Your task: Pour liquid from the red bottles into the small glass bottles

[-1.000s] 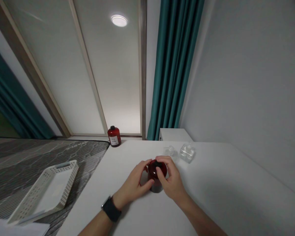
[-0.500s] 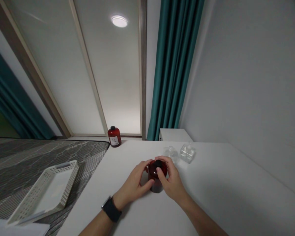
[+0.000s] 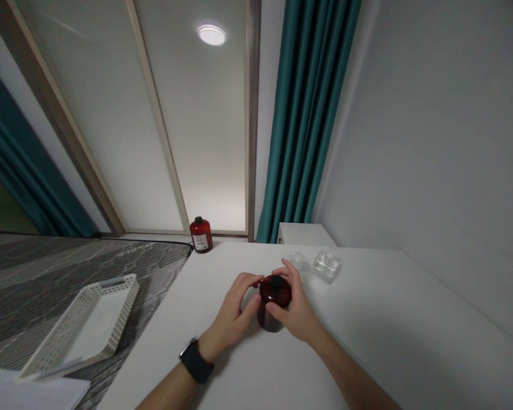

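A dark red bottle (image 3: 270, 320) with a black cap (image 3: 276, 281) stands upright on the white table (image 3: 256, 376), between my two hands. At its left side is my left hand (image 3: 235, 310), fingers curved and apart, the fingertips close to the bottle's shoulder; whether they touch it is unclear. My right hand (image 3: 297, 313) is loosely around the bottle's right side, its thumb across the front and its index finger lifted. Behind it, a clear glass-like block (image 3: 326, 265) and a smaller clear piece (image 3: 298, 261) lie on the table.
Another red bottle (image 3: 201, 237), labelled and black-capped, stands at the table's far left corner. To the left, lower than the tabletop, are a white perforated basket (image 3: 126, 319) and white sheets (image 3: 34, 393) on a grey patterned surface. A white cabinet (image 3: 305, 233) stands behind the table.
My right thumb has come down from near the cap to the bottle's front, and the right index finger has lifted. My left thumb has risen along the bottle's side.
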A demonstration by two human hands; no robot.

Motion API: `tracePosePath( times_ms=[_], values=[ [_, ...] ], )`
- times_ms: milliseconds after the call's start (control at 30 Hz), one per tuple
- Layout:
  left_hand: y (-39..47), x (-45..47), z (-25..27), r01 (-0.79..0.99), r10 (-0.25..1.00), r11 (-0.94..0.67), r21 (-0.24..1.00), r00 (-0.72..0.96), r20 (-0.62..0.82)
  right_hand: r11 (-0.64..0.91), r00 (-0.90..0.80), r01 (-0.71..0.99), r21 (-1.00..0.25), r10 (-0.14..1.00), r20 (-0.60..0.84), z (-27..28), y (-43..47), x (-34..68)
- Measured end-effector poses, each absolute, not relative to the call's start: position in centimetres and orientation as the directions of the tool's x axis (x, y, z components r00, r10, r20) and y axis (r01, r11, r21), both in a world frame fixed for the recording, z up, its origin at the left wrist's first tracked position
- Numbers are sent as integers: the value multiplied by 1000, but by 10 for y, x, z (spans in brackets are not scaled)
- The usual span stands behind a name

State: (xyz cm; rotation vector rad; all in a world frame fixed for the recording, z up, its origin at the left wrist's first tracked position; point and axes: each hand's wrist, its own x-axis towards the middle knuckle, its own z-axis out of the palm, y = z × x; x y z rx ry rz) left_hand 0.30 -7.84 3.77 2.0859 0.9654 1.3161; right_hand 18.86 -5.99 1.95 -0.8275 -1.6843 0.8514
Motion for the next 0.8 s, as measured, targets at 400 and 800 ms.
tracePosePath(
  times_ms=[400, 800],
  values=[
    [-57, 29, 79, 469, 917, -399, 788, 225, 330, 379, -344, -11, -925, 868, 359, 27, -54, 193],
    [-56, 25, 96, 577, 865, -494, 650, 400, 302, 371, -376, -17, -928, 858, 350, 24, -51, 197]
  ],
)
